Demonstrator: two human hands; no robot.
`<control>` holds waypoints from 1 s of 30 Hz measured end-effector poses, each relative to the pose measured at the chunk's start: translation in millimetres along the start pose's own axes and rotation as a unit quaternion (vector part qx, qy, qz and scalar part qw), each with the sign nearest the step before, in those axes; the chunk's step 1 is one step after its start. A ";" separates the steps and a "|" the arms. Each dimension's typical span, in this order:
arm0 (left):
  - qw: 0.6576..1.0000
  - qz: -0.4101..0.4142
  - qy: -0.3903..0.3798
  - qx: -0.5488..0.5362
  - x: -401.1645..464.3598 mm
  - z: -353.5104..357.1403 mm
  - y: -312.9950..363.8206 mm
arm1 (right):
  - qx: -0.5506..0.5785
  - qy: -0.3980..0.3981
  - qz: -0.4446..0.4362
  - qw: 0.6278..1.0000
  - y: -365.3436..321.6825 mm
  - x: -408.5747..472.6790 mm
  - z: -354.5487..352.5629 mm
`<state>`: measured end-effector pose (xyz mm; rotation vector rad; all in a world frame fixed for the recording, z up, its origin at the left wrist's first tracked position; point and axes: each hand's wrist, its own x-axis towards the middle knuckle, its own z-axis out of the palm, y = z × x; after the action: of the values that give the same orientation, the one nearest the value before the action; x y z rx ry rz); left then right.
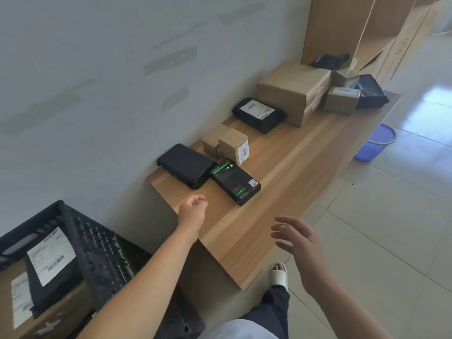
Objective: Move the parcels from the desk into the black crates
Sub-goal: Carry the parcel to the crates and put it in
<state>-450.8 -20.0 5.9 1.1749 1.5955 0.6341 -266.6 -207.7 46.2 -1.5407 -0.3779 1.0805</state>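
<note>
both our hands are free. our left hand (194,211) hangs over the near end of the desk (281,182) with its fingers loosely curled round nothing, just short of the black-and-green box (234,182). our right hand (297,243) floats off the desk's front edge, fingers spread and relaxed, touching nothing.

the parcels wait along the desk: a flat black pouch (186,165) by the wall, touching or nearly touching the black-and-green box; two small brown boxes (226,144) side by side behind them; a black bag with a white label (259,115); then a big carton (293,90) with smaller boxes and a dark bag (371,91) at the far end. the black crate (58,216) sits low at our left, already holding a labelled black bag (51,265) on top of a brown carton.

we judge the next reach is for the nearest parcels. the risks we see: the black-and-green box lies at an angle, so a one-handed grab with the left could knock it into the pouch or slide it away. the crate already looks well filled, so a parcel dropped on the sloping bag could slip off or catch the rim. a blue basket (376,143) stands on the floor by the far end, where something pushed off the edge could fall.
</note>
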 end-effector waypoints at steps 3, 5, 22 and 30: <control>0.998 -0.032 0.051 0.030 76.9 21.5 25.2 | -0.032 -0.011 0.001 0.999 -24.6 39.4 -11.1; 0.993 -0.078 0.076 0.037 125.9 36.5 44.1 | -0.059 -0.007 0.003 0.998 -42.9 68.2 -19.3; 0.905 -0.334 0.230 0.126 270.7 110.4 82.6 | -0.132 -0.026 0.083 0.987 -119.7 237.5 -50.1; 0.929 -0.228 0.280 -0.086 224.8 72.5 68.7 | -0.127 -0.118 0.122 0.977 -121.8 296.2 -25.6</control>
<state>-360.6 200.7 -54.6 0.4693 2.1496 0.8205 -53.0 31.5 29.3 -1.7195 -0.5154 1.4596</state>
